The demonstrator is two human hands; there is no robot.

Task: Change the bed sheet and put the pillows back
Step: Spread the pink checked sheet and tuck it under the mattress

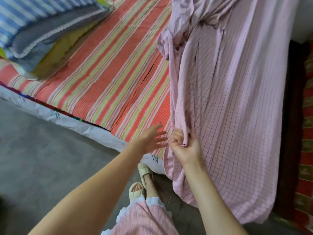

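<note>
A pink checked bed sheet (233, 92) lies bunched over the right part of the bed and hangs over its near edge. My right hand (183, 146) grips a gathered fold of this sheet at the bed's edge. Just left of it, my left hand (152, 138) hovers with fingers spread, over the red, pink and yellow striped cover (108, 78) that shows on the rest of the mattress. A stack of pillows and folded bedding in blue stripes and grey with white lace (39, 26) sits at the far left of the bed.
The mattress side (71, 121) is white with a small leaf print. Grey floor (42, 158) spreads at the left. My feet in cream slippers (140, 180) stand close to the bed. A dark wooden frame (293, 133) and red patterned fabric (306, 150) run along the right.
</note>
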